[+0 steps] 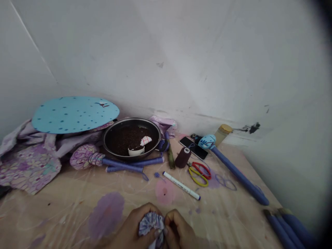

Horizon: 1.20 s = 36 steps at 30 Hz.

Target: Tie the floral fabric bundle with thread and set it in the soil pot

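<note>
We hold the bunched cloth [151,220] low in front of us, over the table [67,207] | our left hand [132,224] curls around it | our right hand [181,229] pinches its edge | the white pen [181,186] lies past our hands, near the dark thread cone [183,159]

Light's running dim and diffuse, wall [168,45] is reading grey. Dark vignette is eating the right edge; blue rods [298,225] lower right are blurring.

Open cloth [233,221] at nine o'clock from the left hand [136,224], three from the right hand [180,230]; marker [181,186] blocks the right's twelve, pliers [192,166] its one, pan [114,133] the left's twelve.
</note>
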Motion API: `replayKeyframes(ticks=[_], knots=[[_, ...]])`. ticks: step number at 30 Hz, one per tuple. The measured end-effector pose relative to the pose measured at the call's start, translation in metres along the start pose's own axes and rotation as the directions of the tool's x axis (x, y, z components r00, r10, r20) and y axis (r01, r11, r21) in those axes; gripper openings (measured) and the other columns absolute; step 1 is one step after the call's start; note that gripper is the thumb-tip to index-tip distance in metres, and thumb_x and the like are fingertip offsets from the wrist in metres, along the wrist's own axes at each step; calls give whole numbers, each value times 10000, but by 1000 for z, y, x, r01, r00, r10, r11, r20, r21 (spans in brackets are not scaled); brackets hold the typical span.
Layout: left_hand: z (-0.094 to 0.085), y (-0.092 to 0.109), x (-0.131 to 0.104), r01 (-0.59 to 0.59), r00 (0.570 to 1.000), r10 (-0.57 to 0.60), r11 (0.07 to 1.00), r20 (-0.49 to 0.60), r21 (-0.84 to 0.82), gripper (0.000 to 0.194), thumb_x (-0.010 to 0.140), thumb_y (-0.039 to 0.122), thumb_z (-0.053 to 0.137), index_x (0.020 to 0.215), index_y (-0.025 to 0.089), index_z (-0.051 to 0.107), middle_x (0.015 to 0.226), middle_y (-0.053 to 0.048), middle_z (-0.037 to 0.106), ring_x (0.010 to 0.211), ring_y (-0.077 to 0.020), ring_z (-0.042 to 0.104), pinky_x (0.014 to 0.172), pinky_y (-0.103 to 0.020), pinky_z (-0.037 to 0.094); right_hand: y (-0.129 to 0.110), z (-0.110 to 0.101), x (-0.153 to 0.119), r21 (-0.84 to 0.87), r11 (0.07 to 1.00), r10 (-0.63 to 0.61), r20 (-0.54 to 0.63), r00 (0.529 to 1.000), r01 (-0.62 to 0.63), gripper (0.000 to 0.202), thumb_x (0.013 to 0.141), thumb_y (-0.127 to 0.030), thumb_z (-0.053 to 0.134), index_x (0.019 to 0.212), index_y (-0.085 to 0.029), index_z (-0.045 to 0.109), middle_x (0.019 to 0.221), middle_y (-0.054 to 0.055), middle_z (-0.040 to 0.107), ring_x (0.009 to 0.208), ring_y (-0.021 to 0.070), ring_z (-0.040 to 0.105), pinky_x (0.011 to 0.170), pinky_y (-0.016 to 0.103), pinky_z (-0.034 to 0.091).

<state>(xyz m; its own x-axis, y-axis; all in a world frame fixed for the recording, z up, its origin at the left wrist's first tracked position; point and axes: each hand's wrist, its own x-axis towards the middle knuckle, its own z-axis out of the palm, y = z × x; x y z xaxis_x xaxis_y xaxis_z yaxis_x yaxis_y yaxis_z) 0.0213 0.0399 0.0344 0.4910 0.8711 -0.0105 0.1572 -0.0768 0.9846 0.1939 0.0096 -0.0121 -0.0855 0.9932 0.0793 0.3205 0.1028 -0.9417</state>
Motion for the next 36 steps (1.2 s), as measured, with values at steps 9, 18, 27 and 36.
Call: replayKeyframes(ticks=[9,18,27,36], knots=[[8,-5,1,55,998,-57,985,3,161,90,698,112,618,763,170,597,721,13,608,687,-157,552,627,-219,395,-41,-33,16,-33,976,-212,96,972,216,141,883,-269,511,832,-222,634,748,11,578,644,143,571,544,205,409],[9,-2,2,89,995,-97,970,28,226,140,662,82,614,767,172,602,732,25,603,716,-159,555,646,-208,398,-47,-33,15,-144,953,-228,243,943,268,102,864,-183,480,811,-218,560,812,3,545,678,134,571,589,214,408],[-1,-1,3,83,989,-97,989,115,123,153,760,239,690,875,144,655,833,-34,684,786,-194,607,705,-247,444,-67,-34,34,264,964,-61,117,991,29,307,1002,-471,354,879,-221,483,586,-67,464,412,99,432,398,193,355],[-8,-4,4,59,980,-43,995,195,-77,432,826,537,646,992,138,653,931,-76,703,846,-207,640,746,-275,489,-104,-75,60,692,722,72,-85,994,7,196,865,-359,697,841,-215,566,708,-41,655,568,91,625,520,180,532]])
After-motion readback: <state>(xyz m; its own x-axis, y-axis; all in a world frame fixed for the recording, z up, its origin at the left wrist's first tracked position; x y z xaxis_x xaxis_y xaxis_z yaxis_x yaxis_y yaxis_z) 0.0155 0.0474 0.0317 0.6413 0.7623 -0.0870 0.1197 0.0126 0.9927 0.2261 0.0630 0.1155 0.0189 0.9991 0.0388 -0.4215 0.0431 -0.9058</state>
